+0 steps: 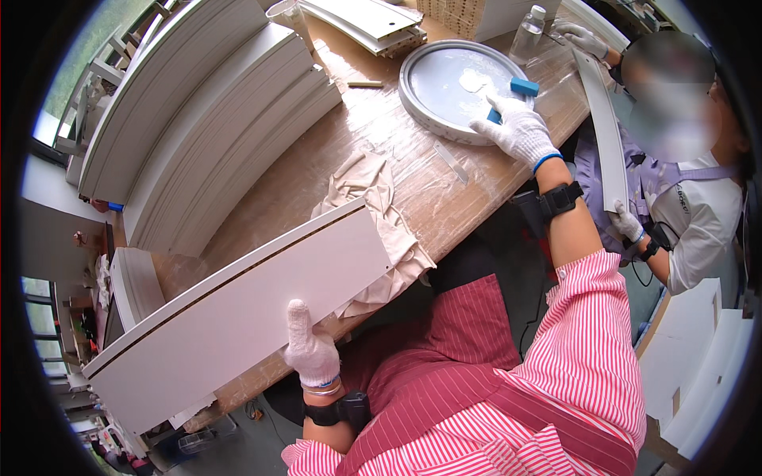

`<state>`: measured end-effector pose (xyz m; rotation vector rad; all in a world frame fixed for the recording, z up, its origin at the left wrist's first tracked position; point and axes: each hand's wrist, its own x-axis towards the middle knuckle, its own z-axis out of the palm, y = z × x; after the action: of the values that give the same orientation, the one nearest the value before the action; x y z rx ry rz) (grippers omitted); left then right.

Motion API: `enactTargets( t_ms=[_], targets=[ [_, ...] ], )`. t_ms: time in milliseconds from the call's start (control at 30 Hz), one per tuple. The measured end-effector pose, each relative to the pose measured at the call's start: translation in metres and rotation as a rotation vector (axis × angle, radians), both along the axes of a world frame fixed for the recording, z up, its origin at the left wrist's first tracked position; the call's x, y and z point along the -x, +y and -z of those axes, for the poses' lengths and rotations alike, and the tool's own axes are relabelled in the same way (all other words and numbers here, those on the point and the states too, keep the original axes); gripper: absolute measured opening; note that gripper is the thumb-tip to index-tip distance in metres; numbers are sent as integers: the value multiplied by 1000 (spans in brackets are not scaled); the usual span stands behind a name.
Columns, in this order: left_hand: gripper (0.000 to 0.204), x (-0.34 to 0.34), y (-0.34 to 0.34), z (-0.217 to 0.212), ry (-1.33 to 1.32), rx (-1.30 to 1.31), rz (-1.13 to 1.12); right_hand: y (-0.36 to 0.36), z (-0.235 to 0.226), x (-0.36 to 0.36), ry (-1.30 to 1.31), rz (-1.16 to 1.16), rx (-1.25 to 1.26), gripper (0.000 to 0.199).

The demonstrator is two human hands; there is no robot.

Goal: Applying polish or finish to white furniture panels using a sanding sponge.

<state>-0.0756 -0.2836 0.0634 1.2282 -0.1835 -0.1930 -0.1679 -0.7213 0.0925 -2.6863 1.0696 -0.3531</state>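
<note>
My left hand (313, 353), in a white knit glove, grips the near edge of a long white board (238, 293). Its thumb lies on the board's face, and the fingers are hidden beneath. A dark groove runs along the board's far edge. Also gloved, my right hand (520, 133) reaches over a round grey lid-like tray (432, 87) with white paste (475, 80) in it. Between thumb and fingers it pinches a small blue block (494, 117), partly hidden. A second blue block (524, 86) rests at the tray's right rim.
Stacked white boards (214, 119) fill the table's left side. A crumpled beige cloth (361, 178) lies by the held board, and a flat scraper strip (451, 162) near the tray. A clear bottle (527, 36) stands behind. At right, a co-worker holds a narrow white board (605, 131).
</note>
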Motion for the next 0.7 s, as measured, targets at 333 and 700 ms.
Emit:
enactTargets(
  t_ms=[333, 700],
  targets=[
    [44, 10, -29, 46, 503, 112, -89, -39, 36, -18, -75, 57, 223, 53],
    [47, -10, -48, 36, 774, 178, -46, 100, 36, -12, -737, -242, -788, 52]
  ],
)
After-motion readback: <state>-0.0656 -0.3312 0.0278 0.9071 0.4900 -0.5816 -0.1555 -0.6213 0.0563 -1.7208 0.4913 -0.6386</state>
